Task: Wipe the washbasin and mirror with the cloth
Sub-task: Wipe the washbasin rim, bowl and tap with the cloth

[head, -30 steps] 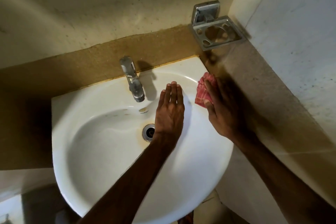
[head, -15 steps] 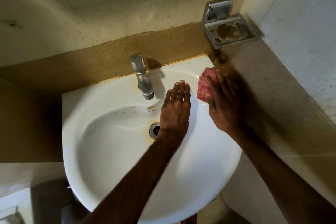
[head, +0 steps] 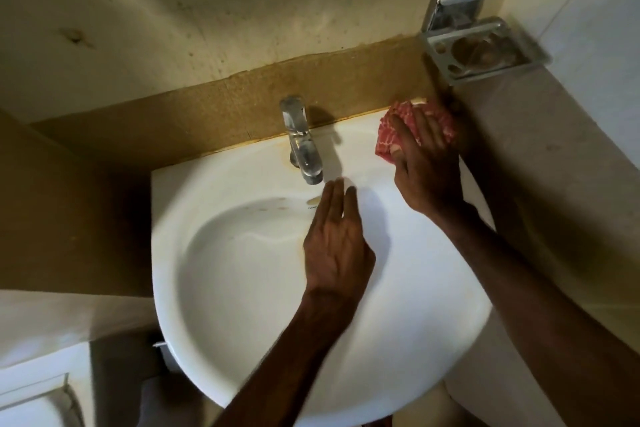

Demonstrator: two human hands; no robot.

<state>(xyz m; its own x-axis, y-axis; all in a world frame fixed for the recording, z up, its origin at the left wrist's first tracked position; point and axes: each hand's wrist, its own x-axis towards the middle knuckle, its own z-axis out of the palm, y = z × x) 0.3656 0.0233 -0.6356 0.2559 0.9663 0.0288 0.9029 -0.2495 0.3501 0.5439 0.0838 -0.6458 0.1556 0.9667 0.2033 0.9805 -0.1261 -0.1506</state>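
Observation:
A white washbasin (head: 225,305) fills the middle of the view, with a chrome tap (head: 301,142) at its back edge. My right hand (head: 426,166) presses a red-and-white patterned cloth (head: 388,135) onto the basin's back right corner, fingers spread flat over it. My left hand (head: 337,239) lies flat with straight fingers over the inside of the bowl, just right of the tap's spout, and covers the drain. No mirror is in view.
A chrome soap holder (head: 481,48) juts from the wall above the basin's right corner. A brown tiled band (head: 173,121) runs behind the basin. A pale wall (head: 571,184) stands close on the right. A white fixture (head: 31,392) sits at lower left.
My right hand has pushed the cloth up along the rim into the back right corner. My left hand has stayed flat in the bowl near the tap.

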